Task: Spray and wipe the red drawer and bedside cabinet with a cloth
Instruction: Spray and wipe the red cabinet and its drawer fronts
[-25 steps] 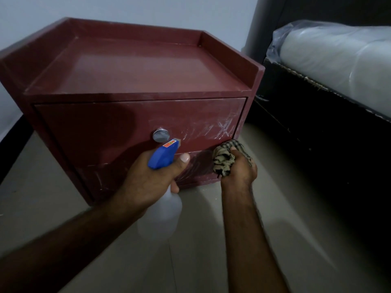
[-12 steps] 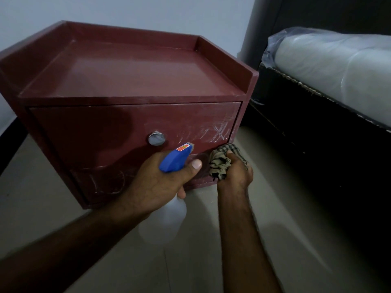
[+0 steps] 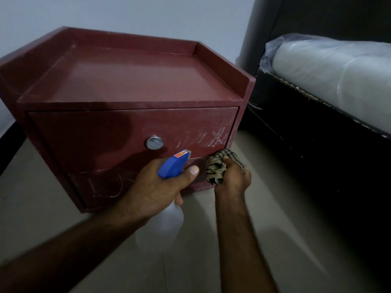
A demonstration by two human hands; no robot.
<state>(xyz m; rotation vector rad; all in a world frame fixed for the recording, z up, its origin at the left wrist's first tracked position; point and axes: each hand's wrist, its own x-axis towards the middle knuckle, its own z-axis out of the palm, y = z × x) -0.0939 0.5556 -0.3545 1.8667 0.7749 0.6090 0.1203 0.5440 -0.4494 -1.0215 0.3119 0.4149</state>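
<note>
A red bedside cabinet stands on the floor, its rimmed top bare. Its red drawer is closed, has a round metal knob and white scuff marks on the right. My left hand grips a spray bottle with a blue head, nozzle aimed at the lower drawer front. My right hand holds a bunched checked cloth against the cabinet's lower right front corner.
A dark bed frame with a plastic-wrapped mattress stands close on the right. A pale wall is behind the cabinet. Light tiled floor lies around my arms.
The view has dropped slightly and shifted, so the cabinet sits lower in frame. My left hand with the bottle has moved right, close to the cloth. The cloth stays at the lower right corner.
</note>
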